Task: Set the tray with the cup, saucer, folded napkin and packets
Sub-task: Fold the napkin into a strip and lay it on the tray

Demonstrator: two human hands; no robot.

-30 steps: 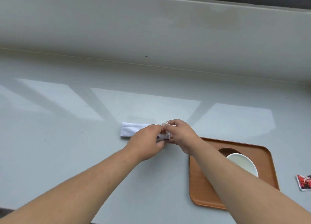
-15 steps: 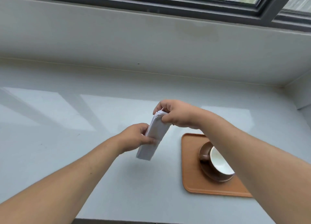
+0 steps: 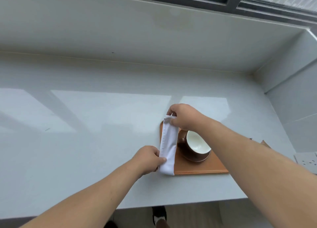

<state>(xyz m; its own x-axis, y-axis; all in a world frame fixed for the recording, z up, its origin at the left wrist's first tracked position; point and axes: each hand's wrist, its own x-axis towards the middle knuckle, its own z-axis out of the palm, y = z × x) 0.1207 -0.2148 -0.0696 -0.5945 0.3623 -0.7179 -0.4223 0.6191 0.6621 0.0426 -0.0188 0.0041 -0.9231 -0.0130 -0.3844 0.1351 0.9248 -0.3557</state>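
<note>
A white folded napkin (image 3: 168,145) lies lengthwise along the left edge of the orange-brown tray (image 3: 202,167). My right hand (image 3: 184,118) pinches its far end and my left hand (image 3: 149,159) pinches its near end. To the right of the napkin, a brown cup with a white inside (image 3: 197,144) stands on a brown saucer (image 3: 199,158) on the tray. My right forearm crosses over the tray's right part and hides it. No packets are clearly visible.
The pale counter (image 3: 85,125) runs under a window sill and meets a tiled wall at the right. A white socket plate (image 3: 307,161) sits on that wall, low down. The counter's front edge lies close below the tray, with floor and a shoe (image 3: 158,214) beneath it.
Both hands carried the napkin from the counter to the right and lowered it along the tray's left edge. The camera view swung right as well.
</note>
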